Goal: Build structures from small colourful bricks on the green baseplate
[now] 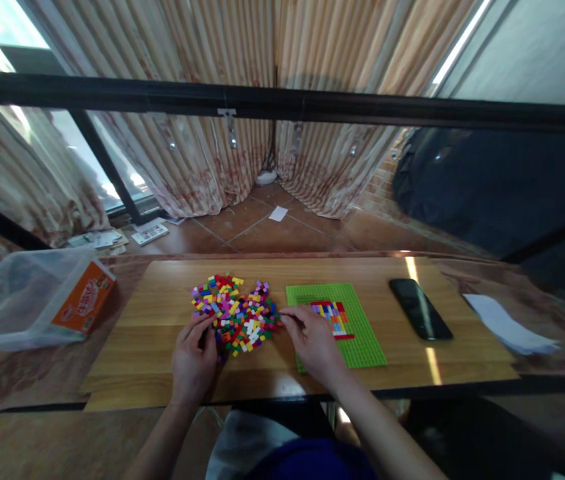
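A heap of small toy building bricks (242, 310) in many colours lies on the wooden table. At its left edge rests my left hand (195, 357), fingers curved, with a gap between thumb and forefinger and no brick visible in it. My right hand (315, 340) reaches to the heap's right side, thumb and forefinger pinched together; whatever is between them is too small to make out. Under that hand lies a green baseplate (365, 333). Rows of coloured bricks (337, 317) are fixed on it, with red ones along the edges, and my right hand partly hides them.
A black phone (419, 310) lies right of the baseplate. White papers (509, 323) sit past the right end of the wooden tabletop (137, 340). At the far left stands a clear plastic box (22, 293) with an orange label. A dark bar (362, 107) crosses beyond the table, before curtains.
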Tool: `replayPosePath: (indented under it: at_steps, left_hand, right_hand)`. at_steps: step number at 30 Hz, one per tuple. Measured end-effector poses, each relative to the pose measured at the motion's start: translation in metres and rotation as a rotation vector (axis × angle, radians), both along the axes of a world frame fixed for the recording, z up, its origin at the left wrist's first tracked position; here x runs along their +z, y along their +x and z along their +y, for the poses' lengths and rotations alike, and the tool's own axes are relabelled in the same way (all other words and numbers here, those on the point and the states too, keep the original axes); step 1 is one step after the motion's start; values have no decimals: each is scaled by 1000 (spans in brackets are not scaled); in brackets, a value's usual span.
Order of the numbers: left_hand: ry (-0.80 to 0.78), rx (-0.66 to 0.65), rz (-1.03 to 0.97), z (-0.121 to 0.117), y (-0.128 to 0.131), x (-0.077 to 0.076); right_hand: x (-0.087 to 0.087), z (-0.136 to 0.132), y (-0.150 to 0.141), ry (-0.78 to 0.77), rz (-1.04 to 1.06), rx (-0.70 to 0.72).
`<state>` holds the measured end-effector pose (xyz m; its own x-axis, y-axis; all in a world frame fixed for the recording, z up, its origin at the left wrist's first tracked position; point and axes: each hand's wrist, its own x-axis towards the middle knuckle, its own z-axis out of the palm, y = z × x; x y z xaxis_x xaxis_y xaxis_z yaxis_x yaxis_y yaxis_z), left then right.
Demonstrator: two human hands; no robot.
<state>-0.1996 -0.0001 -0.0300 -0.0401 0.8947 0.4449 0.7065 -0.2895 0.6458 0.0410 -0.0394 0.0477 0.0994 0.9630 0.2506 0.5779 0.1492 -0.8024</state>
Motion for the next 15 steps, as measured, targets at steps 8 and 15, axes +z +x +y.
replayPosePath:
  at_steps: [8, 15]
  left_hand:
    - [8, 2, 36, 2, 0, 1]
    - [29, 5, 57, 2, 0, 2]
  right_hand:
    - [-23, -19, 74, -138, -125, -427]
    - [-31, 2, 69, -138, -343, -451]
